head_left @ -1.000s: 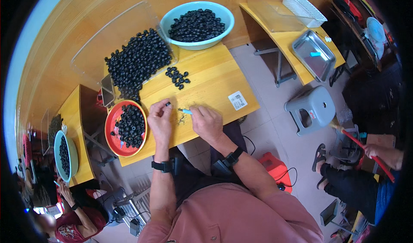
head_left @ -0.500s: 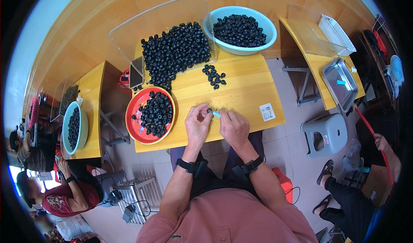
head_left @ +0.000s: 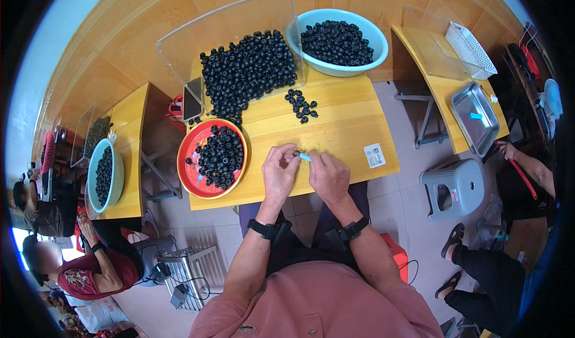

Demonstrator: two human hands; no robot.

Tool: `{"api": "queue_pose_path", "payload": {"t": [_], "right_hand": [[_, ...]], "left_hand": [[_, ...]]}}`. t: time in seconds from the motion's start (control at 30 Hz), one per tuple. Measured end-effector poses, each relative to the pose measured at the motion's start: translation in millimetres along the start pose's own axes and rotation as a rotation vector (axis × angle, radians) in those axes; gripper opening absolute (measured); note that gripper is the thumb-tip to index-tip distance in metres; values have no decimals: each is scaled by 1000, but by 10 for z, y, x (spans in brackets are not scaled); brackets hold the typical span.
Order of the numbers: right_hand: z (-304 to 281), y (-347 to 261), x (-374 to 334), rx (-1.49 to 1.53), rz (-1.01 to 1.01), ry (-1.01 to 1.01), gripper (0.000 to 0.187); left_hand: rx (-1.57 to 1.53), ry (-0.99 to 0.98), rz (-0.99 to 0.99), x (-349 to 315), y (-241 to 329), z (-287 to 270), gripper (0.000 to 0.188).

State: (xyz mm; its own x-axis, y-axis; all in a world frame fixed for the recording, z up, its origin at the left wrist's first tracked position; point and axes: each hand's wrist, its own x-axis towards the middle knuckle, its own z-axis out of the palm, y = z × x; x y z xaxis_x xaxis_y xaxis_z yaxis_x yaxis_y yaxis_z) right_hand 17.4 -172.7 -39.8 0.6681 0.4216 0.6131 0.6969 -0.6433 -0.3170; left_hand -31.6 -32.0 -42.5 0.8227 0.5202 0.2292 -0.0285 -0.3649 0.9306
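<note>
At the worktop's (head_left: 335,128) near edge, my left hand (head_left: 279,173) pinches a dark bead (head_left: 296,154) while my right hand (head_left: 329,176) grips a small blue tool (head_left: 305,157) against it, steadying both.

The person wears a salmon-pink shirt (head_left: 317,305) with short sleeves, filling the view at 6 o'clock. A black strap band circles each wrist (head_left: 263,229), toward 12 o'clock of the shirt.

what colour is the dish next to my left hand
Red dish, holding dark round pieces, beside the left hand; head view.
</note>
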Motion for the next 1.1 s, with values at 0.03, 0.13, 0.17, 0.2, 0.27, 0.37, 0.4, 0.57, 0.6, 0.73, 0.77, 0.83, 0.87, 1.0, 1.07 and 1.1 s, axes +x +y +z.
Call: {"api": "queue_pose_path", "payload": {"t": [0.03,0.13,0.17,0.2,0.27,0.37,0.4,0.57,0.6,0.73,0.77,0.83,0.87,1.0,1.07,1.1], "right_hand": [[2,-5,-1,4,1,-2,10],[-8,-18,5,7,3,-7,10],[-13,-23,6,6,4,-9,11],[-17,-23,10,7,4,-9,11],[-21,-21,8,6,12,-23,12],[-2,-4,0,-73,99,-101,14],[-1,-4,6,-72,97,-99,14],[6,4,19,-51,65,-43,14],[9,3,21,-49,61,-42,14],[45,-18,8,-57,58,-71,16],[50,-22,4,-56,60,-60,17],[26,2,-13,-61,58,-47,18],[27,5,-18,-74,64,-39,18],[20,18,-37,-64,52,-37,17],[40,26,-43,-52,46,-33,17],[35,34,-48,-57,53,-31,16]], "left_hand": [[1,2,0,-6,-34,5,33],[-125,6,-60,-22,-94,24,32],[-178,4,-91,-30,-106,27,31],[-230,2,-122,-31,-104,29,30],[-231,-2,-135,-29,-106,31,30],[-287,21,-166,-37,-132,22,30],[-344,50,-180,-38,-128,14,30],[-332,55,-119,-15,-76,17,28],[-279,55,-69,-10,-66,16,27],[-217,71,-39,-10,-59,-46,21],[-199,84,-18,-11,-86,-38,19],[-123,98,14,-13,-20,-45,16],[-116,100,32,-19,-16,-53,16],[-85,137,48,-75,11,-276,14],[-64,174,72,-78,-15,-439,14],[-61,177,76,-66,-9,-528,14]]}}
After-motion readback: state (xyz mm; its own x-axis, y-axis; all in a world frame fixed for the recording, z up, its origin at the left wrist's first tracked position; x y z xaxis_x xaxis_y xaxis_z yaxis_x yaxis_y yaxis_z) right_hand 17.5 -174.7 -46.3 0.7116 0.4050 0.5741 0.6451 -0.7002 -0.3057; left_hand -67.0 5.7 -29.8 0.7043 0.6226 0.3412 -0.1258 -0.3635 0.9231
